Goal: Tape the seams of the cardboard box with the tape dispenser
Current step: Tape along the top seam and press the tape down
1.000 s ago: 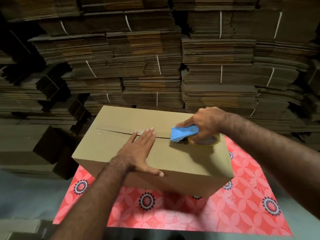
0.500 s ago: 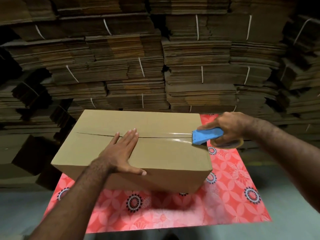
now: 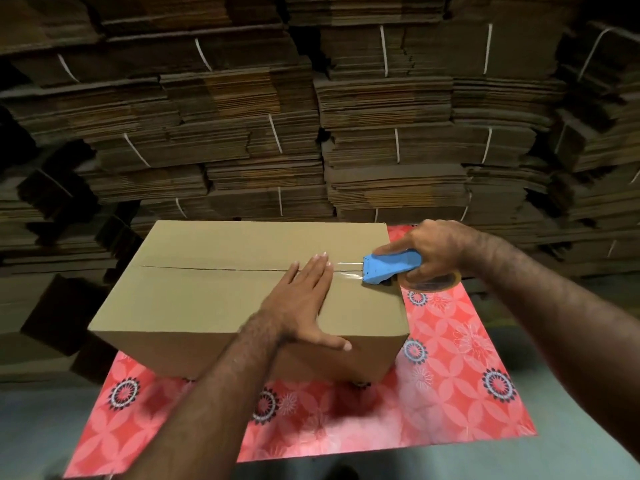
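Cardboard box [image 3: 214, 299] sits closed on a red floral mat [image 3: 446, 368], its plain brown flaps meeting in a centre seam [image 3: 207, 269] that runs left to right across the flat top; the seam shows as a thin dark line on the left part, bare of tape there. At the right end a short strip of clear, glossy tape [image 3: 346, 270] lies over the seam, between the fingertips of the left hand and the nose of the tape dispenser [image 3: 391, 268]. The dispenser is blue plastic, wedge-shaped, with a brownish roll [image 3: 433, 284] hanging past the box's right edge; the right hand [image 3: 433, 247] grips it from above, fingers curled round the body and the index finger laid along the top. The left hand [image 3: 301, 299] lies flat on the box top — fingers straight and close together, thumb spread out over the near edge — pressing the cardboard just left of the tape.

The mat is smooth, patterned with pale petals and dark round medallions; it rests on a grey floor [image 3: 52, 427]. Beyond the box, filling the far side, rise stacks of flattened cardboard [image 3: 381, 116], their corrugated edges layered and ragged, bundled with white straps [image 3: 383, 53]; darker folded pieces [image 3: 52, 306] stand at the left, close by the box's left corner.
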Demonstrator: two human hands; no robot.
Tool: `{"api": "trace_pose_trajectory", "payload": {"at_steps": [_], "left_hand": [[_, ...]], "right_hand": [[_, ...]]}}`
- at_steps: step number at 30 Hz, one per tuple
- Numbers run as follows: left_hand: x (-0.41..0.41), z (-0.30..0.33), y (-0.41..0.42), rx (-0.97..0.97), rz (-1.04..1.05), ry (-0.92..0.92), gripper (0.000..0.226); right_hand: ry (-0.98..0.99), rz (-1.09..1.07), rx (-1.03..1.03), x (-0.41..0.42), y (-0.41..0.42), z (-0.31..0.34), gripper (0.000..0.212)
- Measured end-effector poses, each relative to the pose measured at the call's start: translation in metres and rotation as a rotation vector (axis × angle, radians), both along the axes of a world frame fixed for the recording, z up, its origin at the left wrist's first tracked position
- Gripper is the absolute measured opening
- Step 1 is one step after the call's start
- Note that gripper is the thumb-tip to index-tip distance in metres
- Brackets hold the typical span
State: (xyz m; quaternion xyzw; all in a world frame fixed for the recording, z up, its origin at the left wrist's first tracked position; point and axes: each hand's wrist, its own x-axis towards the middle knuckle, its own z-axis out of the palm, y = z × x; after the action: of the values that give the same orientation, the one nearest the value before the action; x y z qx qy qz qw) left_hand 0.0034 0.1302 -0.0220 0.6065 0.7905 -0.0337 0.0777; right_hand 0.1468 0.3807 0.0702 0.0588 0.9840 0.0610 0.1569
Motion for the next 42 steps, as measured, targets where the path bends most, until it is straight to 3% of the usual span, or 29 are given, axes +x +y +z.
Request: {"api": "trace_pose_trajectory", "payload": {"at_steps": [8,15,29,37,42], "left_hand": [[-0.044,0.001,-0.019,-0.057,0.015,0.044,0.144],[0.001,0.009,0.026,0.005,-0.006,-0.08,0.155],[0.009,-0.006,0.038,-0.004,0.046,-0.02,0.151],[0.009,-0.005,0.037,-0.016,0.044,-0.007,0.15],[0.009,-0.005,0.035,0.026,0.028,0.021,0.149]], "right_hand": [[0.024,-0.002,-0.069,-0.022,-0.001,-0.008,0.07],[0.025,-0.003,-0.146,-0.021,0.011,-0.011,0.068],[0.07,0.04,-0.253,0.012,0.049,-0.018,0.075],[0.115,-0.003,-0.229,0.055,0.074,-0.027,0.076],[0.034,-0.059,-0.161,0.044,0.063,-0.045,0.074]]}}
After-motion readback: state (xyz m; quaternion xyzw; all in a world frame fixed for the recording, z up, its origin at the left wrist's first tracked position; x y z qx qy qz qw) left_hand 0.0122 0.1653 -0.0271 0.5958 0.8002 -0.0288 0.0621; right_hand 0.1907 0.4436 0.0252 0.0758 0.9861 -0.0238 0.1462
